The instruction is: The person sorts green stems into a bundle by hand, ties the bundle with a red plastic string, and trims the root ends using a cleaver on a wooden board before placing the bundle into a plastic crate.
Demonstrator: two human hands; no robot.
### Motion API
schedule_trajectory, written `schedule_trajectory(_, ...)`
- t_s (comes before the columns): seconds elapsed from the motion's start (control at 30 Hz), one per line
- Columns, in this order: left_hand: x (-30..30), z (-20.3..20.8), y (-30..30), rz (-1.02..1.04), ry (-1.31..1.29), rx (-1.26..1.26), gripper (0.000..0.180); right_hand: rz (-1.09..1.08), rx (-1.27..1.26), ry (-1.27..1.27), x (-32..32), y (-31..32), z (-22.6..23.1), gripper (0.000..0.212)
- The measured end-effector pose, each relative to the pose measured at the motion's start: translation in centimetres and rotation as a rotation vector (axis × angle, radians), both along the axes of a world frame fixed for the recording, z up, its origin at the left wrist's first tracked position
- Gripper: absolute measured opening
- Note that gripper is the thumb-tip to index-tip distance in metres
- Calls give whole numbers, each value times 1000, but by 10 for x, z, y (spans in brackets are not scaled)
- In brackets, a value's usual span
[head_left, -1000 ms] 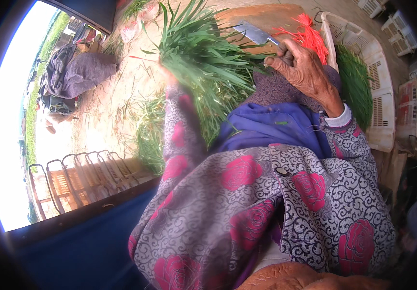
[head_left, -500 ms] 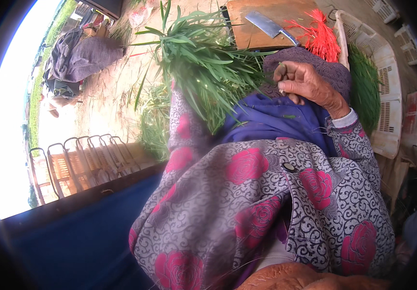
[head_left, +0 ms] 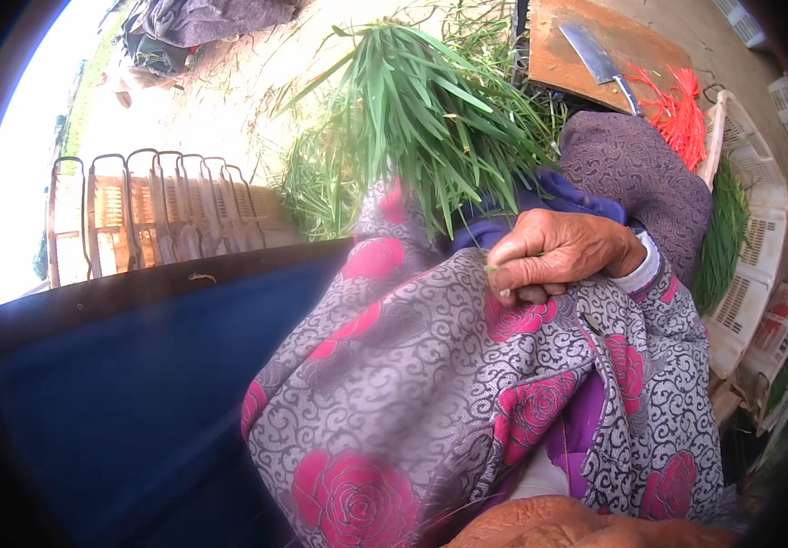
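A thick bunch of long, flat green leaves like chives [head_left: 440,110] hangs at the end of my left sleeve, its blades drooping toward my lap. My left hand is covered by these leaves, so its fingers do not show. In front of my jacket, my right hand [head_left: 558,254] is closed in a pinch, thumb against the forefinger. A tiny scrap of green leaf [head_left: 490,268] pokes out at its fingertips. Beneath both lie my patterned jacket [head_left: 394,338] and a blue cloth [head_left: 549,192] across my lap.
A cleaver [head_left: 597,62] lies on a wooden board [head_left: 558,50] beside red ties [head_left: 682,119]. To the right, a pale plastic crate [head_left: 755,247] holds more greens [head_left: 723,233]. Crates with metal handles [head_left: 157,215] stand left, behind a dark-edged blue panel [head_left: 138,365]. Loose leaves [head_left: 316,183] litter the ground.
My right hand has come back from over my knee to the front of my jacket, its fingers closing tighter. The leaf bunch has swung round, blades now drooping toward my lap. The view has shifted.
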State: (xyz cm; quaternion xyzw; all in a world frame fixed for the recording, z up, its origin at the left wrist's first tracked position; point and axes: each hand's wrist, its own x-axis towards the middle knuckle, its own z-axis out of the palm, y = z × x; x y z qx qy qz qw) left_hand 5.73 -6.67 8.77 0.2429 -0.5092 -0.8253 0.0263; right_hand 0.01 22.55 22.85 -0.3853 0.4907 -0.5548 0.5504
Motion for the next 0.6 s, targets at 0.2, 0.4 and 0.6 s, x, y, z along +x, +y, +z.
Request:
schedule_trajectory(0.2, 20, -9, 7, 20, -6, 8, 65, -640, 93, 531, -31, 0, 15, 35)
schedule_trajectory(0.4, 19, -9, -3, 30, -24, -3, 64, -410, 88, 767, -57, -57, -21, 41)
schedule_trajectory(0.6, 20, -9, -7, 45, -33, -7, 64, -745, -146, 1126, -40, -62, -27, 26)
